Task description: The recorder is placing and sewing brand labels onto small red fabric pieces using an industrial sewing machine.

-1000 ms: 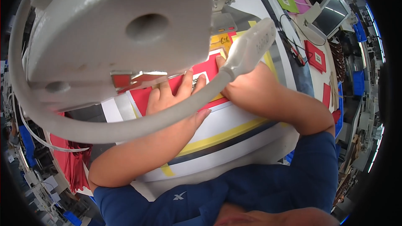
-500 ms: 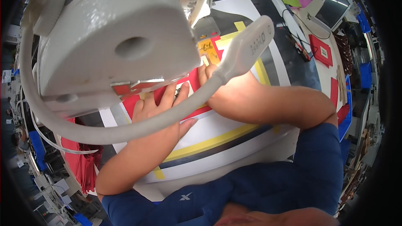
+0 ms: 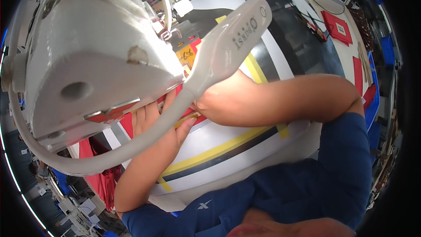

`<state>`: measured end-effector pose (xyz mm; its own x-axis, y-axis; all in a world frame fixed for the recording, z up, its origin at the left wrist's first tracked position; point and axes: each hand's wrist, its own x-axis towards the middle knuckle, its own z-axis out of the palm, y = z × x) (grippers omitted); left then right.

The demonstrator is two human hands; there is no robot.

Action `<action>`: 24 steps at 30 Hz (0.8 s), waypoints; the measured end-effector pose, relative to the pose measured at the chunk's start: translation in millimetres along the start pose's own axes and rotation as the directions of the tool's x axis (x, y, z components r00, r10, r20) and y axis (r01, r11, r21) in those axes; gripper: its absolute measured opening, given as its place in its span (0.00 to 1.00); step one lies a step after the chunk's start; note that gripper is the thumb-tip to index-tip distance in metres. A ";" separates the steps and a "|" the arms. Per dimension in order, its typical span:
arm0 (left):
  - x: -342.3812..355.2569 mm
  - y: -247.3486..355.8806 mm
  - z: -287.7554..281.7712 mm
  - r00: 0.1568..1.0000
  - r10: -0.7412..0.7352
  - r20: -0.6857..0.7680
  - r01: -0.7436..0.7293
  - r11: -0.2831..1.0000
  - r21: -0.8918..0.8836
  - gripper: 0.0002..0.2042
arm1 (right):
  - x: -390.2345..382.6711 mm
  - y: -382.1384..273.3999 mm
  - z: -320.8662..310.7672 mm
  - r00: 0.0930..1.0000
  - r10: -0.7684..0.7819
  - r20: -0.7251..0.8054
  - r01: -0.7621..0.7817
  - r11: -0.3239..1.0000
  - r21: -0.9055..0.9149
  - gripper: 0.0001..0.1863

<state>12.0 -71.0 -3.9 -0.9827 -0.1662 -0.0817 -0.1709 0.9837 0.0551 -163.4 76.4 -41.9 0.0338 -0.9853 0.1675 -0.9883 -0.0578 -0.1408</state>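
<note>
Now left hand [image 3: 160,120] flat on red fabric [image 3: 127,123], right hand [image 3: 210,101] grip unclear, beside it

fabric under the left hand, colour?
Red fabric, under the left hand; head view.

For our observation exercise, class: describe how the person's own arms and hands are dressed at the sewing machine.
Both forearms are bare, and the left hand shows no glove or ring. The right hand is mostly hidden behind the white gooseneck lamp. Dark blue short sleeves cover the upper arms, with a small white mark on the blue garment's front.

Bright even light, sharp centre, heavy fisheye bend, black vignette at edges.
</note>
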 end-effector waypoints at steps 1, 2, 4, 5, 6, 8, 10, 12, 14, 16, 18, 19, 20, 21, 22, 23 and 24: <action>1.7 -1.6 1.3 0.999 0.023 -0.033 -0.024 1.000 -0.019 0.40 | 0.2 -0.6 0.4 0.999 -0.034 0.011 0.034 0.998 -0.047 0.27; 3.7 -2.9 2.9 0.997 0.045 -0.066 -0.048 0.998 -0.036 0.41 | 0.0 -1.0 0.8 0.997 -0.067 0.023 0.069 0.993 -0.093 0.28; 8.0 -5.3 9.8 0.995 0.060 -0.082 -0.064 0.997 -0.046 0.42 | -5.1 0.0 4.5 0.997 -0.071 -0.037 0.068 0.995 -0.066 0.28; 9.7 -6.2 12.4 0.992 0.070 -0.101 -0.077 0.995 -0.061 0.43 | -8.5 0.2 5.7 0.993 -0.078 -0.092 0.074 0.996 -0.044 0.28; 10.9 -6.5 13.7 0.993 0.074 -0.097 -0.079 0.995 -0.054 0.43 | -11.8 -0.4 6.2 0.992 -0.073 -0.099 0.070 0.997 -0.040 0.28; 13.4 -6.3 15.7 0.986 0.128 -0.111 -0.142 0.981 -0.129 0.46 | -17.9 -2.2 8.0 0.980 -0.081 -0.182 0.067 0.994 -0.083 0.28; 16.5 -4.4 14.9 0.990 0.114 -0.083 -0.127 0.977 -0.170 0.47 | -23.6 -1.3 7.7 0.978 -0.082 -0.191 0.066 0.994 -0.092 0.27; 17.5 -0.9 14.9 0.994 0.098 -0.055 -0.108 0.971 -0.212 0.48 | -27.4 -0.5 6.0 0.976 -0.086 -0.199 0.067 0.993 -0.101 0.27; 19.2 0.9 18.0 0.989 0.110 -0.094 -0.128 0.970 -0.205 0.50 | -29.5 1.2 4.4 0.980 -0.091 -0.179 0.078 0.994 -0.083 0.26; 20.5 -1.0 20.1 0.988 0.119 -0.102 -0.138 0.970 -0.200 0.50 | -29.6 0.6 2.8 0.980 -0.070 -0.184 0.063 0.997 -0.040 0.25; 21.4 -0.5 20.0 0.985 0.131 -0.112 -0.151 0.969 -0.196 0.51 | -30.3 0.5 0.8 0.981 -0.046 -0.188 0.048 0.999 0.002 0.23; 20.7 -0.1 19.5 0.992 0.098 -0.082 -0.115 0.966 -0.231 0.51 | -30.2 0.2 0.1 0.983 -0.046 -0.178 0.046 0.999 -0.003 0.23; 20.6 0.0 19.0 0.996 0.066 -0.052 -0.077 0.962 -0.264 0.51 | -30.1 -0.2 0.1 0.985 -0.045 -0.168 0.044 0.999 -0.009 0.23; 21.7 -0.7 18.5 0.996 0.071 -0.048 -0.081 0.962 -0.260 0.51 | -29.7 -0.5 0.7 0.984 -0.039 -0.173 0.039 0.999 -0.006 0.23; 23.1 -1.0 18.4 0.993 0.093 -0.075 -0.110 0.959 -0.262 0.51 | -29.4 -0.3 1.1 0.981 -0.052 -0.186 0.045 0.998 -0.042 0.23; 24.4 -1.6 18.3 0.988 0.115 -0.103 -0.138 0.955 -0.264 0.51 | -29.4 -0.2 1.2 0.978 -0.065 -0.199 0.050 0.996 -0.077 0.23; 25.1 -3.0 20.0 0.988 0.117 -0.101 -0.140 0.955 -0.262 0.51 | -29.8 -0.2 1.0 0.978 -0.062 -0.201 0.048 0.996 -0.075 0.23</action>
<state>-10.7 -76.7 -26.0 -0.9981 -0.0556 0.0263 -0.0440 0.9446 0.3252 -164.1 105.6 -47.8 0.0643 -0.9272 0.3689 -0.9940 -0.0923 -0.0586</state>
